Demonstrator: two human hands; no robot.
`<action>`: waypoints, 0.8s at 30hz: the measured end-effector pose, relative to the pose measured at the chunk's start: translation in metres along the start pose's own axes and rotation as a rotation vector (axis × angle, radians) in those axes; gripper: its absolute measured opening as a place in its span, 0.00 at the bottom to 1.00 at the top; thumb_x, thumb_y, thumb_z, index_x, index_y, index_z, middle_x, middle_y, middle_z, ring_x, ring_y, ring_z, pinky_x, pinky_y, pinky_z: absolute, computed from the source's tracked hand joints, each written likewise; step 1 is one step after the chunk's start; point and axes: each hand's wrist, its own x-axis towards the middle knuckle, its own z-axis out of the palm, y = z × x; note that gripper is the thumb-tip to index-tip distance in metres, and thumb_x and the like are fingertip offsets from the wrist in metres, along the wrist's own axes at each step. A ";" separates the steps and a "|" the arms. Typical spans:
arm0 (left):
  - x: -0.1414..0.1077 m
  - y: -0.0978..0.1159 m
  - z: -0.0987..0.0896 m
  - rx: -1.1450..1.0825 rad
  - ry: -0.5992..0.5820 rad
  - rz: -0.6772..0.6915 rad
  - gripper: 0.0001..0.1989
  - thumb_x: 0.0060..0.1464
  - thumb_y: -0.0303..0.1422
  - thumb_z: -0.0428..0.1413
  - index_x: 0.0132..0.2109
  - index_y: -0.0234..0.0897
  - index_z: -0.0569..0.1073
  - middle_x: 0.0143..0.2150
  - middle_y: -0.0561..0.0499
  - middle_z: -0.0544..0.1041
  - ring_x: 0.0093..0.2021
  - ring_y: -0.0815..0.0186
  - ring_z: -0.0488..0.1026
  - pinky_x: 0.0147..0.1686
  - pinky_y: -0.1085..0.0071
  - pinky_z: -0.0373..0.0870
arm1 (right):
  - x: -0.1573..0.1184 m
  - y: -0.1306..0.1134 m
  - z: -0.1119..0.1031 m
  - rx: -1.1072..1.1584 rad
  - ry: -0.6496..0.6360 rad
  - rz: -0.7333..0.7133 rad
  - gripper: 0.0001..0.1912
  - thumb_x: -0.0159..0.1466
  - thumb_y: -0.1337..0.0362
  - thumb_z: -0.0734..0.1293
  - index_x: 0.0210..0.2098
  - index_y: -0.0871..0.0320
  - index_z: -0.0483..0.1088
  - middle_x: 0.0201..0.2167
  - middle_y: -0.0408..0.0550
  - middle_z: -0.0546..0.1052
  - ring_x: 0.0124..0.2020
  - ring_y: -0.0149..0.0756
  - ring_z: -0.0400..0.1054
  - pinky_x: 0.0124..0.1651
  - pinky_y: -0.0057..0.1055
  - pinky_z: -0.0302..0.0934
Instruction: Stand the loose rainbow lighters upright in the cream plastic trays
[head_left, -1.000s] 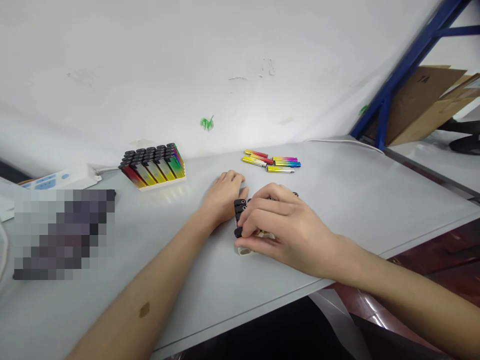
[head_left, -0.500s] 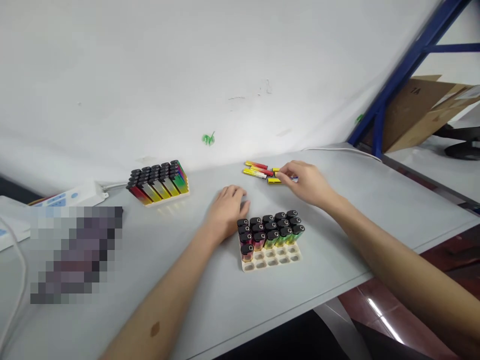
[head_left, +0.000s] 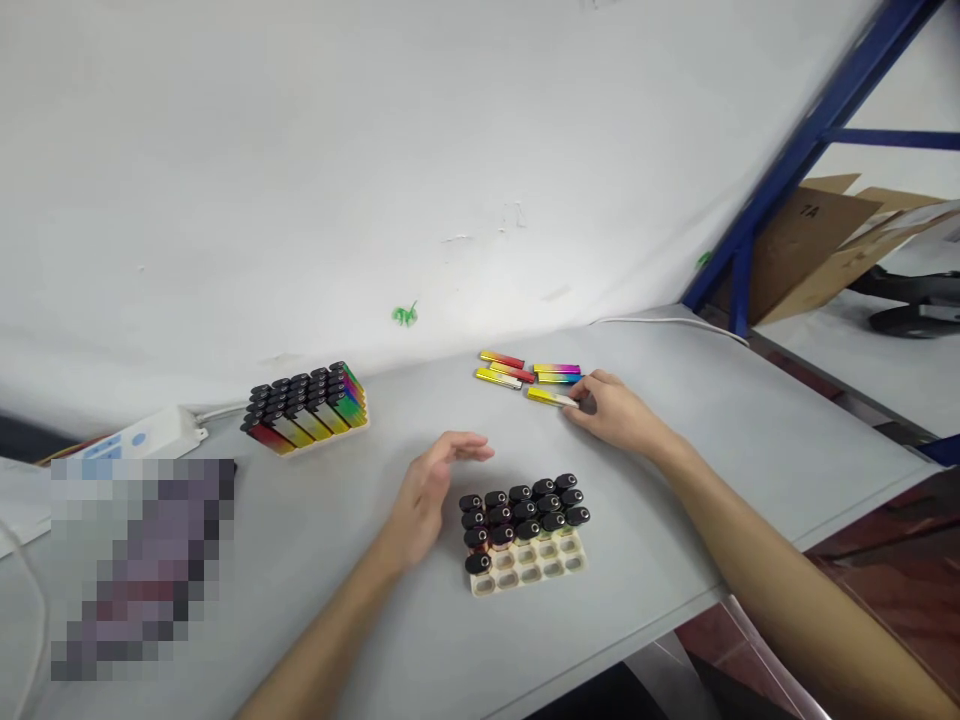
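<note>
My right hand (head_left: 616, 412) pinches the right end of a slim yellow-and-white vape-like stick (head_left: 549, 397) on the table. Just beyond it lie several similar loose sticks: a purple-and-yellow one (head_left: 556, 369) and red-and-yellow ones (head_left: 501, 359). My left hand (head_left: 429, 487) is empty, fingers stretched toward the right, left of the near tray. That cream tray (head_left: 530, 574) has rows of oval slots. Upright black-capped pieces (head_left: 526, 511) fill its back rows, plus one at the left of the following row; the other front slots hold nothing.
A second tray of upright black-capped, gradient-coloured pieces (head_left: 307, 408) stands at the left near the wall. A white power strip (head_left: 142, 438) and a pixelated object (head_left: 154, 565) lie farther left. A blue metal frame (head_left: 739, 270) and cardboard boxes (head_left: 817, 235) are at the right.
My left hand has lifted and turned, its fingers now stretched out. My right hand has drawn nearer with the yellow-and-white stick, apart from the others. The view has tilted up slightly.
</note>
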 end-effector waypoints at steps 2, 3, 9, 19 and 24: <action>-0.022 -0.001 -0.003 -0.047 -0.044 0.080 0.41 0.55 0.68 0.39 0.61 0.45 0.66 0.58 0.42 0.75 0.59 0.51 0.72 0.62 0.53 0.65 | 0.000 0.000 -0.003 0.125 -0.008 0.041 0.12 0.60 0.56 0.69 0.37 0.58 0.71 0.40 0.54 0.76 0.43 0.47 0.70 0.46 0.43 0.64; -0.032 -0.001 -0.003 -0.024 -0.070 0.116 0.47 0.48 0.71 0.44 0.64 0.47 0.62 0.62 0.41 0.72 0.62 0.48 0.69 0.64 0.51 0.64 | 0.001 -0.001 -0.005 0.229 -0.008 0.068 0.13 0.59 0.55 0.70 0.37 0.57 0.71 0.40 0.53 0.77 0.42 0.46 0.71 0.45 0.41 0.64; -0.047 0.009 0.006 0.353 -0.189 -0.153 0.43 0.52 0.45 0.65 0.69 0.49 0.52 0.62 0.45 0.72 0.59 0.54 0.73 0.57 0.57 0.71 | 0.000 -0.019 -0.001 1.126 0.084 0.201 0.18 0.62 0.47 0.70 0.38 0.53 0.65 0.31 0.43 0.77 0.33 0.34 0.73 0.38 0.32 0.65; -0.029 0.009 0.006 0.398 0.019 -0.167 0.26 0.52 0.35 0.60 0.58 0.44 0.64 0.41 0.56 0.80 0.33 0.68 0.78 0.36 0.72 0.76 | -0.001 -0.034 0.008 1.416 -0.024 0.371 0.15 0.67 0.51 0.63 0.40 0.57 0.68 0.25 0.41 0.68 0.21 0.28 0.60 0.20 0.24 0.56; -0.002 -0.002 -0.005 0.504 0.131 -0.131 0.25 0.50 0.38 0.61 0.55 0.43 0.66 0.44 0.54 0.80 0.39 0.64 0.79 0.41 0.70 0.76 | -0.005 -0.040 0.007 1.401 -0.060 0.312 0.19 0.62 0.46 0.70 0.42 0.49 0.63 0.23 0.34 0.64 0.19 0.27 0.56 0.18 0.20 0.50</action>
